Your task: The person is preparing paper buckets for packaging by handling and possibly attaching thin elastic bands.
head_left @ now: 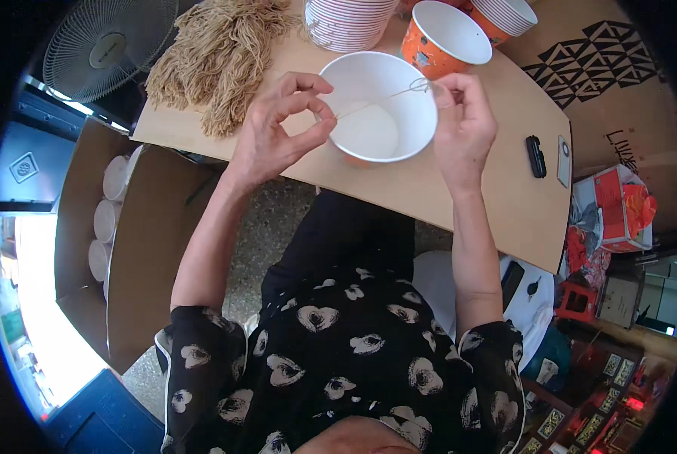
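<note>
A thin tan string (380, 100) is stretched between my two hands, above a white-lined paper bucket (421, 129) near the table's front edge. My left hand (278, 132) pinches the string's left end between thumb and forefinger. At the other end, next to a small loop, my right hand (465, 125) grips it with thumb and fingers. A large bundle of tan strings (221, 60) lies beyond my left hand. Behind the bucket are a stack of white paper buckets (350, 23) and an orange patterned bucket (427, 57).
A fan (107, 49) stands at the far left. Below it, a cardboard box (145, 250) holds several white round containers. On the table's right lie a black case-like object (536, 157) and a flat pale object (564, 161). A large printed carton (603, 83) borders the far right.
</note>
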`<state>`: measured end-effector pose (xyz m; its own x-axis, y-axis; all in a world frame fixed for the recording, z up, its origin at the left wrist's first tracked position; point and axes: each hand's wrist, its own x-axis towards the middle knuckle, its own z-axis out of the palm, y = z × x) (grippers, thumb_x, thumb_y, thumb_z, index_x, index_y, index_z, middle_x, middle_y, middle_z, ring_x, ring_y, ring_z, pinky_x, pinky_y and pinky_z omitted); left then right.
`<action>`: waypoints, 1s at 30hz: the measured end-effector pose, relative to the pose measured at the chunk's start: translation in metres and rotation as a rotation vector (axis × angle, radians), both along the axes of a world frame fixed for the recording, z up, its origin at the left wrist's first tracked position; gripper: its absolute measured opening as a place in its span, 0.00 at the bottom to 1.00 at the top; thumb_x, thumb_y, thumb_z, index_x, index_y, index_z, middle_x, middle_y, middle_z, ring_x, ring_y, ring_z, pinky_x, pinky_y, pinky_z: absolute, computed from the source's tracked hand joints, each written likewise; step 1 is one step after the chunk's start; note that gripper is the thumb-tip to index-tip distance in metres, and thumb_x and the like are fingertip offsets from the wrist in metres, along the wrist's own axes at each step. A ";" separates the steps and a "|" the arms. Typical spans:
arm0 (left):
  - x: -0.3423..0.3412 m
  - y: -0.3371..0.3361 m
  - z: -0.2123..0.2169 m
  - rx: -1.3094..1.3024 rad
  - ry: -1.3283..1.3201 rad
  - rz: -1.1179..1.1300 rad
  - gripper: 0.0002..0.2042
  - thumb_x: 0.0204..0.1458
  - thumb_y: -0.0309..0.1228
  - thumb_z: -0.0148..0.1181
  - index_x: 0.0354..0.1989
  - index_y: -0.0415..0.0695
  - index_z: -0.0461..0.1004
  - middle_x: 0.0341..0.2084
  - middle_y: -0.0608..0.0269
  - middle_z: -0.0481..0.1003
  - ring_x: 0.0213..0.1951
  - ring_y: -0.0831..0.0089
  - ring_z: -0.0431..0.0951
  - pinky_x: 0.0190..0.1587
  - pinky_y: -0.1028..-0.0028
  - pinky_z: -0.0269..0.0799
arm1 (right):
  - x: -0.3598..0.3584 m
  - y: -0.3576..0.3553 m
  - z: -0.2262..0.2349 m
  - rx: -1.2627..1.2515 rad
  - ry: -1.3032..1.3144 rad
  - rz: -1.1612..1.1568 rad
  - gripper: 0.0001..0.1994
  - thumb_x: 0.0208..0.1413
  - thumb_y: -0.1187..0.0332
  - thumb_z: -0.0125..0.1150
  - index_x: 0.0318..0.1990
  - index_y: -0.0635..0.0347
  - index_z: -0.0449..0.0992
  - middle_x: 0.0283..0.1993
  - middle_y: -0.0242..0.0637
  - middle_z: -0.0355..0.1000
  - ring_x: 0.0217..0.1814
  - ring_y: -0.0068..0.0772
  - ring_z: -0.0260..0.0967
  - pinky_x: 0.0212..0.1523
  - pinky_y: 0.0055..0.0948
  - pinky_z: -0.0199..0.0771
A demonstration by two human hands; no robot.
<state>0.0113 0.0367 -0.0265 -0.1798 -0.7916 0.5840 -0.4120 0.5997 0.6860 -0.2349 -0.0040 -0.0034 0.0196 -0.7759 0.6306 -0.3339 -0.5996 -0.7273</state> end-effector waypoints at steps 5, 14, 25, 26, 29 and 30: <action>0.000 0.004 -0.001 -0.037 -0.035 -0.019 0.05 0.47 0.24 0.67 0.32 0.41 0.78 0.47 0.57 0.76 0.48 0.63 0.78 0.51 0.67 0.72 | -0.014 0.001 -0.023 0.113 -0.179 -0.025 0.05 0.62 0.72 0.59 0.38 0.65 0.72 0.32 0.26 0.67 0.34 0.15 0.62 0.36 0.18 0.66; -0.012 0.005 -0.010 -0.225 -0.114 0.029 0.08 0.45 0.17 0.64 0.33 0.39 0.74 0.36 0.57 0.78 0.49 0.55 0.78 0.50 0.63 0.73 | -0.052 0.049 -0.075 -0.002 0.092 -0.173 0.10 0.53 0.74 0.66 0.40 0.67 0.73 0.36 0.38 0.73 0.35 0.28 0.70 0.40 0.27 0.72; -0.011 0.004 -0.015 -0.300 -0.236 0.008 0.12 0.42 0.17 0.68 0.37 0.40 0.78 0.37 0.59 0.76 0.53 0.55 0.76 0.48 0.63 0.78 | -0.034 0.051 -0.097 0.142 0.061 -0.011 0.20 0.52 0.75 0.64 0.53 0.69 0.69 0.53 0.46 0.69 0.52 0.38 0.71 0.55 0.34 0.71; -0.011 0.004 -0.017 -0.304 -0.216 -0.013 0.12 0.43 0.17 0.68 0.37 0.41 0.78 0.37 0.59 0.76 0.52 0.55 0.77 0.48 0.64 0.78 | -0.032 0.053 -0.096 0.126 0.055 0.001 0.20 0.52 0.75 0.64 0.53 0.69 0.69 0.53 0.46 0.69 0.52 0.38 0.71 0.55 0.34 0.71; -0.015 0.006 -0.007 -0.288 -0.178 -0.031 0.11 0.44 0.15 0.67 0.36 0.41 0.79 0.36 0.59 0.78 0.50 0.57 0.79 0.50 0.65 0.78 | -0.033 0.049 -0.085 -0.099 0.031 -0.016 0.14 0.54 0.71 0.67 0.44 0.65 0.71 0.56 0.53 0.69 0.57 0.48 0.70 0.56 0.38 0.71; -0.015 0.004 -0.004 -0.224 -0.080 -0.006 0.11 0.44 0.15 0.67 0.37 0.40 0.79 0.36 0.58 0.78 0.49 0.59 0.79 0.49 0.66 0.78 | -0.035 0.046 -0.079 -0.110 0.029 -0.010 0.14 0.54 0.71 0.67 0.44 0.65 0.71 0.56 0.53 0.69 0.57 0.48 0.70 0.56 0.38 0.71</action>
<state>-0.0035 0.0402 -0.0305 -0.2369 -0.6427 0.7286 -0.4560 0.7357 0.5007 -0.2702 0.0418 -0.0821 0.0321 -0.7024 0.7111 -0.3601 -0.6718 -0.6473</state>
